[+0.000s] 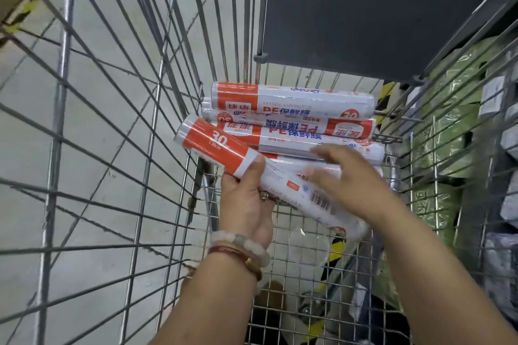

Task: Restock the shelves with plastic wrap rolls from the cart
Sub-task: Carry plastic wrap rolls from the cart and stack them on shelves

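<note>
I look down into a wire cart (168, 148). Several white and orange plastic wrap rolls (291, 117) lie side by side on its mesh floor at the far end. My left hand (246, 199) grips one roll (221, 148) from below; that roll slants from upper left to lower right across the cart. My right hand (350, 176), blurred, hovers with fingers spread over the held roll and over the rolls lying behind it. Whether it touches any roll I cannot tell.
A dark panel (378, 8) leans at the cart's far right end. Beyond the right wire wall sit shelves with green packages (448, 126) and grey packets (504, 204). Grey floor tiles (98, 120) show through the left wall.
</note>
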